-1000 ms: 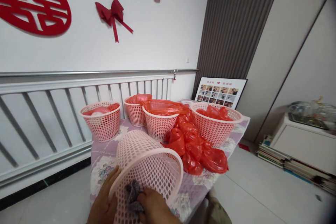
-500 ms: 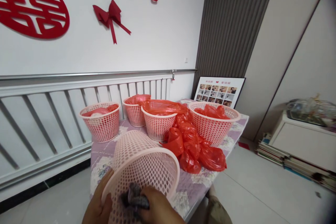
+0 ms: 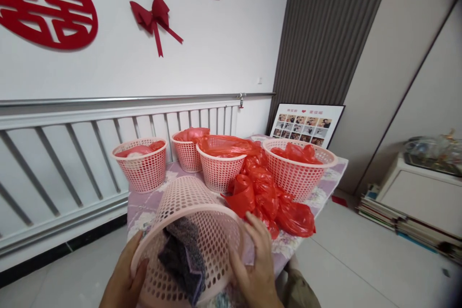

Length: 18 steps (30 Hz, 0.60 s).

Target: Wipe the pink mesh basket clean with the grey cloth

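Note:
A pink perforated plastic basket (image 3: 184, 199) lies tilted at the near side of the table, its mouth turned toward me. My left hand (image 3: 124, 272) grips its left rim, thumb on the inner side. Inside the basket rests a dark grey cloth (image 3: 182, 255) with a purplish edge, out of both hands. At the right rim is my right hand (image 3: 258, 262), slightly blurred, fingers spread and thumb across the rim; firm contact is hard to judge. Beyond it lies a heap of red plastic bags (image 3: 265, 192).
Several more pink baskets with red bags in them stand behind, among them a left one (image 3: 144, 180) and a right one (image 3: 294, 180). A flowered cloth covers the table (image 3: 139, 211). A white radiator (image 3: 86, 154) runs along the wall; a photo board (image 3: 306, 122) leans at the back.
My right hand has let go of the grey cloth and moved right, out to the basket's rim. The cloth now lies spread inside the basket. My left hand keeps its grip.

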### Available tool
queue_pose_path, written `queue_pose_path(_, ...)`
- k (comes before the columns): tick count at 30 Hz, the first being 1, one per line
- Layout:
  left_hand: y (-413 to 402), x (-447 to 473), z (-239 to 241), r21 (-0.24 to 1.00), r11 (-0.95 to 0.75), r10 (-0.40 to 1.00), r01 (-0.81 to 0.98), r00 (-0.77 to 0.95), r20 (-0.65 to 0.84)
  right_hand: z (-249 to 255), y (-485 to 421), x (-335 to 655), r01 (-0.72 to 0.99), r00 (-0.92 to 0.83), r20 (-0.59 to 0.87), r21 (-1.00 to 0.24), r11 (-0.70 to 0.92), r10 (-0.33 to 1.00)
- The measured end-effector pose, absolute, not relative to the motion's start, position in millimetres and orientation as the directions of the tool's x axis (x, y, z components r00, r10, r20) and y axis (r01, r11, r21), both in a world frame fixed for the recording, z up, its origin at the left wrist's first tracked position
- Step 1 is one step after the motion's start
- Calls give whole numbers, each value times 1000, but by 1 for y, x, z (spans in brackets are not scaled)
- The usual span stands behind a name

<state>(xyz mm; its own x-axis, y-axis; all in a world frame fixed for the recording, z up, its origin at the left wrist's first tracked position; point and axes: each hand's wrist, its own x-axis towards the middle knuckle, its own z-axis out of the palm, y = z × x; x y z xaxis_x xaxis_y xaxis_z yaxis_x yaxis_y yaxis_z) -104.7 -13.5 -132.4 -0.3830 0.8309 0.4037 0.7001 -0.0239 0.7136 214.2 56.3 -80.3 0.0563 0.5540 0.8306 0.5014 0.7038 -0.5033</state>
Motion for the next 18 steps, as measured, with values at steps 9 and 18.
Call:
queue_pose_path(9,-26,-42,-167,356,-112,755,928,-153,638,-121,90,198,72,-91,366,-925,373,926)
queue_pose_path(18,85,-35,-139,192,222,975,956,-218,-46,-119,68,179,261,-170,579,-754,603,797)
